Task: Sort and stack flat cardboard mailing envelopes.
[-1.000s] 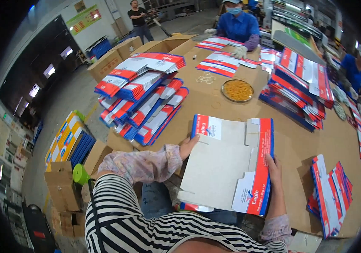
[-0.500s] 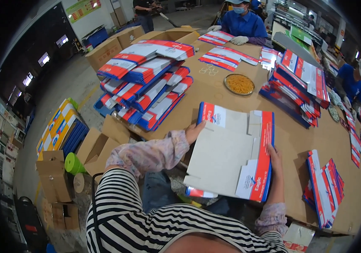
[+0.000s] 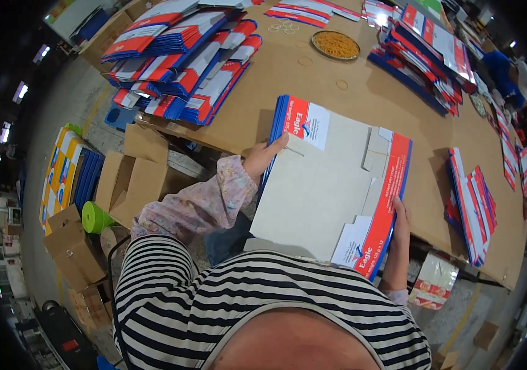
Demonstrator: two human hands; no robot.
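A stack of flat cartons (image 3: pixel 313 191), red, white and blue with a grey-white inner face on top, is held tilted before my chest, over the table's near edge. My left hand (image 3: pixel 266 157) is closed on its left edge, thumb on top. On the right edge my right hand (image 3: pixel 401 225) grips the red side, its fingers partly hidden beneath. A thin rubber band (image 3: pixel 379 152) seems to cross a flap near the stack's far right corner. Beyond the stack, a round dish (image 3: pixel 335 58) filled with orange-yellow rubber bands stands on the brown table (image 3: pixel 263 126).
Tall piles of flat cartons stand at the far left (image 3: pixel 183 68) and far right (image 3: pixel 424 58). A smaller carton pile (image 3: pixel 470 209) lies to the right. Loose rubber bands (image 3: pixel 283 26) lie by the dish. Open cardboard boxes (image 3: pixel 131 179) and a green roll (image 3: pixel 95 217) are at the left.
My view has tipped downward, so the far co-worker is out of sight. The carton stack has come closer to my chest, both hands still on its edges.
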